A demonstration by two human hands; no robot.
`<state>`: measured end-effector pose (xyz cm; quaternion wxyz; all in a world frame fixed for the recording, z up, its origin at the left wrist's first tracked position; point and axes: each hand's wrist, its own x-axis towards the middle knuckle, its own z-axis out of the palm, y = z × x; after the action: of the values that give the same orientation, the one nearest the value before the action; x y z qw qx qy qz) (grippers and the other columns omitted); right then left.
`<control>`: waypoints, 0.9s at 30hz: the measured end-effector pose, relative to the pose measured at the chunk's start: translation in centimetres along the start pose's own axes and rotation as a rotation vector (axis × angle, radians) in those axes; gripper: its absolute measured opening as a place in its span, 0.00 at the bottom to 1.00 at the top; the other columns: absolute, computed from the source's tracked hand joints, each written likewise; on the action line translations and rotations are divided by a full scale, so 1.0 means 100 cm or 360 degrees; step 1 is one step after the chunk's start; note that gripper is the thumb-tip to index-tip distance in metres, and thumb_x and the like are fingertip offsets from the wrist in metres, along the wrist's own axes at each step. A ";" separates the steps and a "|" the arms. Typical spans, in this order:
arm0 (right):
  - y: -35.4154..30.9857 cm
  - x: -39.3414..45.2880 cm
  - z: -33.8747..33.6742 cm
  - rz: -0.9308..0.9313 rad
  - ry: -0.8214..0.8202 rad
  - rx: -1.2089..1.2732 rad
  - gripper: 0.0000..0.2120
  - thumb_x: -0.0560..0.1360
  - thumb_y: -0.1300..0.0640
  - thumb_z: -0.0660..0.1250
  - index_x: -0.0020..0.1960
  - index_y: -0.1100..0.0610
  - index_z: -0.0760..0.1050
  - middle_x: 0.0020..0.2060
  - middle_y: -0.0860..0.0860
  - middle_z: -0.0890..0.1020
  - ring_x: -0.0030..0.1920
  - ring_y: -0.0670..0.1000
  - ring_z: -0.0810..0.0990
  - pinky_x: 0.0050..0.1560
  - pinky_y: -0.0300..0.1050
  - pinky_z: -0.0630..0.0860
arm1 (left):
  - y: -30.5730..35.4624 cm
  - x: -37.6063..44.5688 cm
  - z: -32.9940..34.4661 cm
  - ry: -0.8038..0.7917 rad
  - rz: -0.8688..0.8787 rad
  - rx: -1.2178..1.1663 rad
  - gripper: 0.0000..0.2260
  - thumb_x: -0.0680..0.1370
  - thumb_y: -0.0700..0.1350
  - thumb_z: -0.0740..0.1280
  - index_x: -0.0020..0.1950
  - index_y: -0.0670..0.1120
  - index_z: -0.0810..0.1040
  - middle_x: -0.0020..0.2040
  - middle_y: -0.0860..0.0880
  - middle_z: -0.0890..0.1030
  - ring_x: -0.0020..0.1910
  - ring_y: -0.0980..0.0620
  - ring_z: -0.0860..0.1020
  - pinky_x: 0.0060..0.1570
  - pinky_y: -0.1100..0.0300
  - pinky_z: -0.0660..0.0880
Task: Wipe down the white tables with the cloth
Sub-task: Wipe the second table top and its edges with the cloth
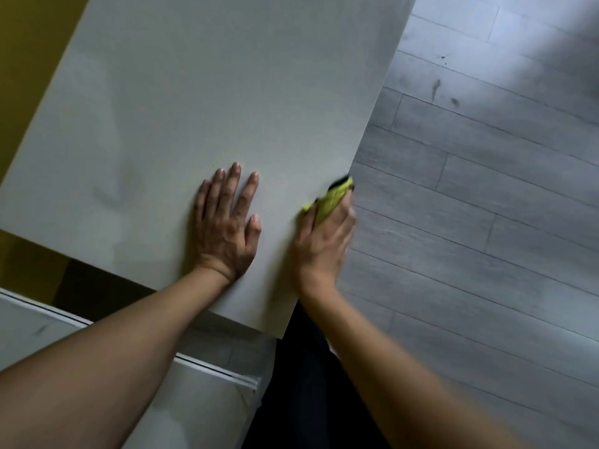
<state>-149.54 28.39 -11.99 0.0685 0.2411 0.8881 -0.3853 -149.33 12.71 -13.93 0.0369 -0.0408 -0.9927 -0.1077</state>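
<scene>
Cloth [334, 197], soft and bunching, is being gripped in right hand [324, 241] fingers at worktop [194, 92] edge while left hand [227, 222] is pressing flat, fingers spread.

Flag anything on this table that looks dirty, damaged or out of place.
Only faint grey smudges mark the white table left of the flat left hand. The right hand grips the yellow-green cloth at the table's right edge. No damage shows.

An indoor room: grey plank floor [486, 205], white table [210, 92].
</scene>
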 end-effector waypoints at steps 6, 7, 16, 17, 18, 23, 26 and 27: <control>0.029 -0.087 0.010 0.0043 -0.0032 -0.0051 0.35 0.82 0.43 0.53 0.81 0.60 0.50 0.73 0.60 0.65 0.70 0.54 0.61 0.73 0.55 0.64 | 0.000 -0.001 0.001 0.0021 0.0013 0.0021 0.29 0.82 0.53 0.54 0.83 0.48 0.64 0.84 0.43 0.63 0.82 0.40 0.61 0.81 0.42 0.55; 0.026 -0.083 0.008 0.0041 -0.0038 -0.0033 0.35 0.82 0.42 0.53 0.81 0.60 0.50 0.73 0.60 0.65 0.70 0.55 0.62 0.73 0.55 0.64 | 0.000 -0.001 0.001 0.0025 0.0015 0.0022 0.29 0.82 0.54 0.54 0.84 0.48 0.64 0.84 0.43 0.63 0.82 0.40 0.61 0.81 0.42 0.55; -0.035 0.096 -0.012 0.0137 0.0036 0.0010 0.31 0.84 0.45 0.54 0.82 0.58 0.49 0.74 0.59 0.62 0.73 0.61 0.65 0.72 0.53 0.62 | 0.000 0.000 0.003 0.0039 -0.0012 0.0001 0.30 0.80 0.54 0.55 0.84 0.49 0.64 0.84 0.43 0.62 0.83 0.40 0.60 0.82 0.43 0.53; -0.042 0.116 -0.015 0.0144 0.0040 -0.0016 0.31 0.85 0.45 0.53 0.81 0.57 0.49 0.73 0.58 0.63 0.72 0.61 0.65 0.71 0.53 0.63 | 0.000 0.000 0.003 0.0042 -0.0016 0.0002 0.30 0.80 0.54 0.55 0.84 0.49 0.64 0.84 0.43 0.62 0.83 0.40 0.60 0.82 0.43 0.53; -0.048 0.133 -0.017 0.0149 0.0051 -0.0028 0.31 0.85 0.44 0.53 0.81 0.57 0.48 0.73 0.58 0.63 0.71 0.60 0.66 0.71 0.53 0.64 | 0.000 0.000 0.003 0.0049 -0.0018 -0.0001 0.30 0.80 0.54 0.55 0.83 0.49 0.64 0.84 0.43 0.62 0.83 0.40 0.60 0.82 0.43 0.53; -0.053 0.145 -0.017 0.0148 0.0082 0.0008 0.30 0.85 0.44 0.53 0.81 0.55 0.49 0.72 0.57 0.63 0.71 0.59 0.67 0.71 0.55 0.65 | -0.001 0.000 0.005 0.0085 -0.0002 -0.0012 0.30 0.80 0.53 0.56 0.83 0.49 0.65 0.83 0.42 0.64 0.82 0.39 0.62 0.81 0.42 0.54; -0.040 0.101 -0.015 0.0148 0.0028 0.0040 0.31 0.85 0.45 0.53 0.81 0.57 0.48 0.72 0.58 0.62 0.72 0.61 0.65 0.72 0.53 0.62 | -0.001 0.001 0.005 0.0118 0.0002 -0.0032 0.30 0.80 0.53 0.56 0.82 0.49 0.67 0.82 0.42 0.65 0.81 0.38 0.63 0.81 0.42 0.55; -0.033 0.079 -0.013 0.0156 0.0007 0.0036 0.31 0.85 0.45 0.54 0.82 0.57 0.48 0.73 0.59 0.62 0.72 0.62 0.64 0.72 0.53 0.62 | -0.001 0.001 0.005 0.0125 0.0004 -0.0039 0.30 0.80 0.53 0.56 0.82 0.48 0.67 0.82 0.41 0.65 0.81 0.38 0.63 0.81 0.42 0.55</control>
<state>-157.94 30.28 -11.35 0.0826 0.2861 0.8709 -0.3910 -149.50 12.78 -14.44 0.0756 -0.0382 -0.9890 -0.1212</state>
